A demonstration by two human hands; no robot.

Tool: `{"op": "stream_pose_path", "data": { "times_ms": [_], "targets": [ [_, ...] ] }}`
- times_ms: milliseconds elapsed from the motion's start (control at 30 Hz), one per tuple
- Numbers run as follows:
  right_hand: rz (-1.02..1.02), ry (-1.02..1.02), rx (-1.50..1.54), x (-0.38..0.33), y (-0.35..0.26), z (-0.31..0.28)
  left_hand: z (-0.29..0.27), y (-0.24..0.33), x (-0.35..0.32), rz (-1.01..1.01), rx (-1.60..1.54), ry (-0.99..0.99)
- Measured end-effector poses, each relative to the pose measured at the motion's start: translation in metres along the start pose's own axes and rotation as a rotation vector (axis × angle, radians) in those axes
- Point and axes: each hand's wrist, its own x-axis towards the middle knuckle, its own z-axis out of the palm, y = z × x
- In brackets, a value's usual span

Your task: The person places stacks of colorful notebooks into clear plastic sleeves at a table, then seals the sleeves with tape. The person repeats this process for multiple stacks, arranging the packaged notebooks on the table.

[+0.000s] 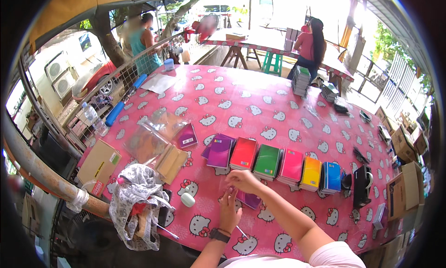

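My left hand, a dark watch on its wrist, and my right hand meet at the near edge of the table over a purple notebook lying flat. Fingers of both hands pinch its left end; whether a clear sleeve is around it I cannot tell. Just beyond runs a row of notebook stacks: purple, red, green, pink, yellow and blue. A small white oval object lies left of my hands, and a thin stick lies near my left wrist.
The pink cartoon-cat tablecloth covers the table. Clear plastic bags, brown card sheets, a patterned cloth bag and a cardboard box lie left. A black tape dispenser stands right. Two people are beyond.
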Motion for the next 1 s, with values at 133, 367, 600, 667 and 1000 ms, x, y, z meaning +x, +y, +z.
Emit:
{"op": "stream_pose_path", "data": {
  "times_ms": [133,367,600,667,1000],
  "targets": [
    [0.074,-0.031,-0.562,-0.077,-0.002,-0.038,-0.013,0.024,0.004,0.398,0.561,-0.081],
    [0.265,-0.277,-0.86,-0.21,-0.016,0.05,0.009,0.003,0.046,0.692,0.601,-0.297],
    [0.303,-0.193,-0.858,-0.212,-0.015,0.06,-0.017,0.066,0.068,0.407,0.066,-0.094],
    [0.318,-0.241,-0.874,-0.213,-0.031,0.052,-0.034,0.077,0.077,0.254,-0.056,0.047],
    [0.329,-0.163,-0.899,-0.196,-0.023,0.053,-0.022,0.135,0.052,-0.222,-1.244,-0.187]
  ]
}}
